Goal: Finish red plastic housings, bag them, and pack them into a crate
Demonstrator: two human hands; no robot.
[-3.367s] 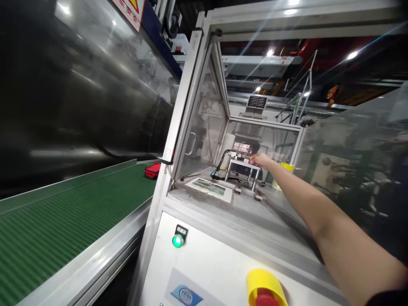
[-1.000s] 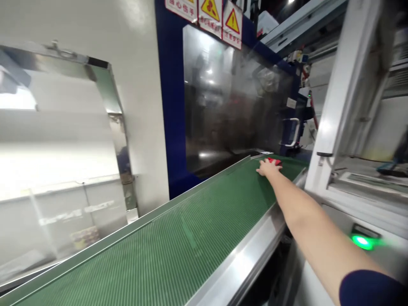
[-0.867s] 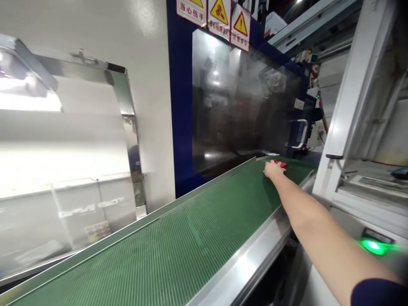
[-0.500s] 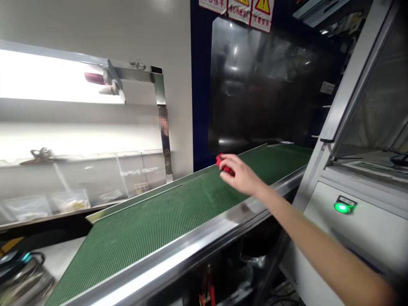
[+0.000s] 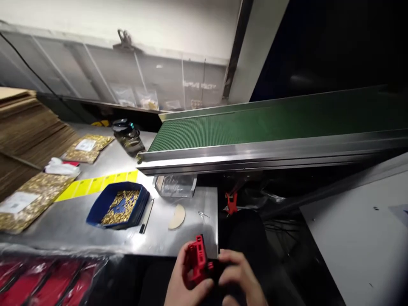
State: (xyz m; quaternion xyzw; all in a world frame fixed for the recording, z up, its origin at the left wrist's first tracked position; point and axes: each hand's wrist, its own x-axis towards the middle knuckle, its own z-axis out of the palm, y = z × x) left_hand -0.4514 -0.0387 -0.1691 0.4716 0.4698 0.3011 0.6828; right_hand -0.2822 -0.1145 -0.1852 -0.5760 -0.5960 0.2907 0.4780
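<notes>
Low in the head view, my left hand (image 5: 185,280) grips a red plastic housing with slots and a black edge (image 5: 200,255). Its thumb presses along the near side while the fingers wrap round the left. Just right of the housing is my right hand (image 5: 239,276), fingers bent and apart, with nothing visible in them. Dark background hides whether its fingertips touch the housing's black side. Beyond the hands, a metal table (image 5: 191,236) carries a blue bin (image 5: 143,204) of small brass pieces, a pale half-round disc (image 5: 177,216) and a few tiny metal bits (image 5: 203,214).
A green conveyor belt (image 5: 197,134) runs across behind the table. Bags of brass pieces (image 5: 87,148), a bottle (image 5: 129,138), a clear tray (image 5: 177,187) and stacked cardboard (image 5: 28,127) stand about. Wrapped red parts (image 5: 47,276) lie at lower left, an orange-red clamp (image 5: 231,203) under the conveyor.
The view has swung down and left, from the conveyor to the table. My right hand has come back from over the belt, and the red part is now in my left hand.
</notes>
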